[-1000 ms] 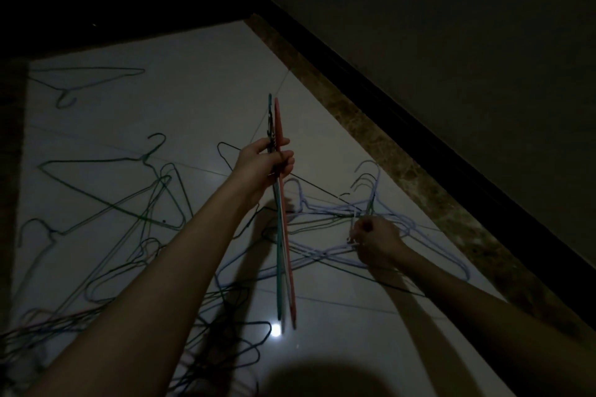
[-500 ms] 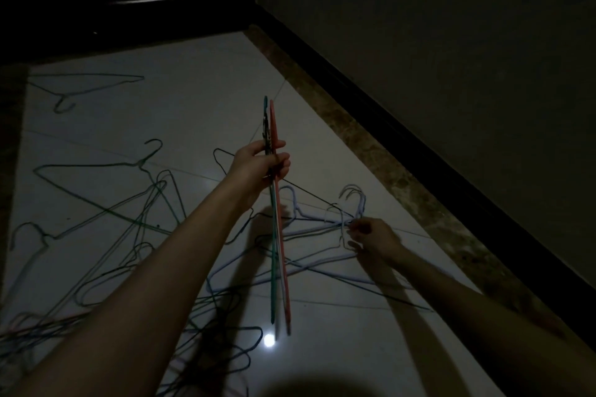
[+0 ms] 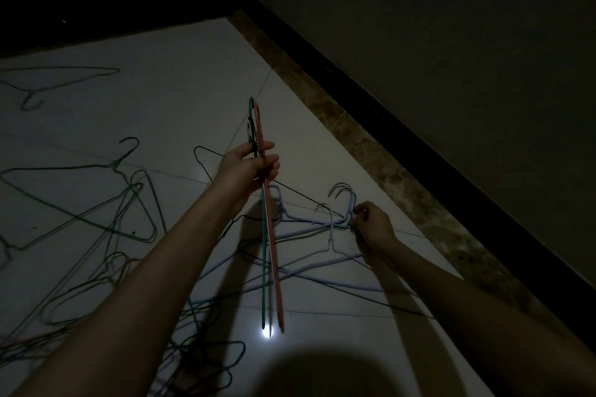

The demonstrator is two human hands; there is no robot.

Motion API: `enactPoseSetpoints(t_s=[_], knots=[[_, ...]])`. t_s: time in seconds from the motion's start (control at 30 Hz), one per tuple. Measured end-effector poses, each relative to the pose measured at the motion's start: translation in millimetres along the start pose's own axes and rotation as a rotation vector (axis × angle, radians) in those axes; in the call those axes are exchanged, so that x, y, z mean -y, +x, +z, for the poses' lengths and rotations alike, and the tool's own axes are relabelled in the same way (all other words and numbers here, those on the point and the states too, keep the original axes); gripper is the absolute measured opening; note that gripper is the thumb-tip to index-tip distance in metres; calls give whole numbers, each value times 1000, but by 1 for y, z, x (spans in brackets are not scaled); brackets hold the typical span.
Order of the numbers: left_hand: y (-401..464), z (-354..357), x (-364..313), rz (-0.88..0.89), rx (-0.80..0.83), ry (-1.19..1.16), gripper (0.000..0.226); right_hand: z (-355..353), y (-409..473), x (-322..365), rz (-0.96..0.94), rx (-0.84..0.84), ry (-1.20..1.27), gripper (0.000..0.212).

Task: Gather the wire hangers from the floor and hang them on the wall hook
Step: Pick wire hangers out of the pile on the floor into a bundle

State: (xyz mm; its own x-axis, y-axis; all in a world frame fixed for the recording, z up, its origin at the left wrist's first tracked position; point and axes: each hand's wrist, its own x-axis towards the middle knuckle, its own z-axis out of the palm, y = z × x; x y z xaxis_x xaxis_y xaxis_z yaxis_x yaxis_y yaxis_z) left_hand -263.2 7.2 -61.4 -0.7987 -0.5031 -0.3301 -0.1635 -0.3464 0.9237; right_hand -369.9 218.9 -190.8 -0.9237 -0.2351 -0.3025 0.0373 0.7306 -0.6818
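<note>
My left hand (image 3: 250,166) grips a small bundle of wire hangers (image 3: 269,255), red and green, held edge-on above the floor with their hooks pointing up. Lower right, my right hand (image 3: 371,224) pinches the necks of several pale blue hangers (image 3: 343,203) that lie on the white tiles with their hooks bunched together. Many green and dark hangers (image 3: 106,203) are scattered and tangled over the floor to the left and near the bottom. No wall hook shows in this dim view.
A wall (image 3: 451,58) runs along the right with a dark skirting (image 3: 387,113) and a brown marble border strip (image 3: 354,142). A lone green hanger (image 3: 58,80) lies far left. A dark doorway or furniture fills the top left. A light reflection glares on the tile.
My right hand has slid the blue hangers' hooks together and shifted slightly left and toward me along the floor. My left hand keeps its bundle nearly still.
</note>
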Motion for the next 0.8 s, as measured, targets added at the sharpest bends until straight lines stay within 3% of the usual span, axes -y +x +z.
enactPoseSetpoints(t_s=[0.23,0.43,0.6,0.8], knots=[[2,1,5,-10,-9,2,20,-1,10,17,4,-91,35,19],[-2,1,-4,18,-3,2,19,-16,24,37,-133,-146,-1,17],[-8,-2,-17,58,2,-9,20,-27,28,55,-146,-207,97,17],[-15,-7,-34,115,-3,20,18,-44,21,74,-185,-206,389,15]])
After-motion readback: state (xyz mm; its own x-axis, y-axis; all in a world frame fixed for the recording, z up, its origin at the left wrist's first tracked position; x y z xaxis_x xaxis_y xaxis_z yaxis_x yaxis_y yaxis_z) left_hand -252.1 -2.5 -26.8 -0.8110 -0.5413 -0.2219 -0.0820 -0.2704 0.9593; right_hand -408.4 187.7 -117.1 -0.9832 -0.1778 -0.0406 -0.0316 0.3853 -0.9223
